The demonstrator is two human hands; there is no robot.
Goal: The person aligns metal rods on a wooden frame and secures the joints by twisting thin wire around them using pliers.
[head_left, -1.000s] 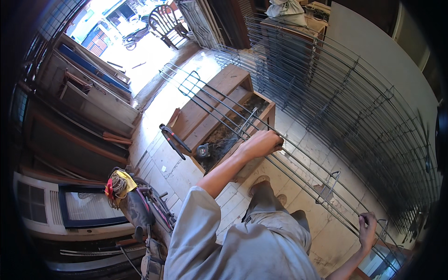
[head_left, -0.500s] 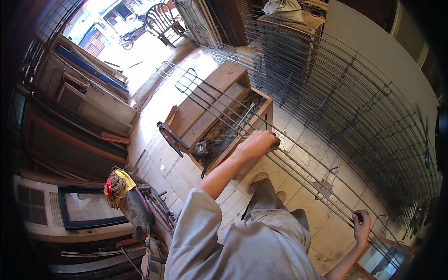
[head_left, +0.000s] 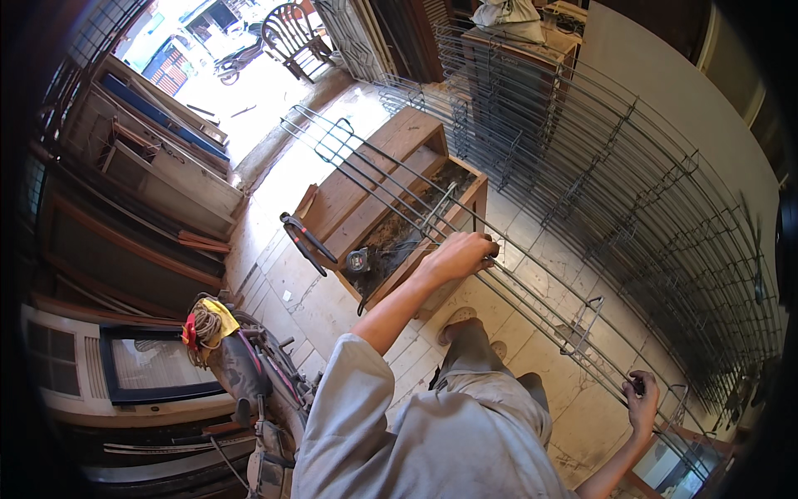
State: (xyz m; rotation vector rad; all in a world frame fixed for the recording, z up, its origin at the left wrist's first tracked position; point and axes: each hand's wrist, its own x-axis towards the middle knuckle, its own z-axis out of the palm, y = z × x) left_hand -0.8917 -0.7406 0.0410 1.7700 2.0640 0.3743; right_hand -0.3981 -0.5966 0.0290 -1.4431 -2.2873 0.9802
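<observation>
A long, narrow rebar cage of thin steel bars with rectangular stirrups runs slantwise from the far left to the near right. My left hand is closed on its bars near the middle, fingertips partly hidden. Farther down toward the near right end, my right hand has its fingers curled round a bar. Beneath the cage's upper half stands an open wooden box with dark wire bits inside. A tape measure lies in the box, and pincers with dark handles hang over its left edge.
Many similar steel cages are stacked along the right wall. To the lower left stands a bicycle with rope and yellow cloth on it. Door and window frames lean at the left. A wooden chair stands by the bright doorway.
</observation>
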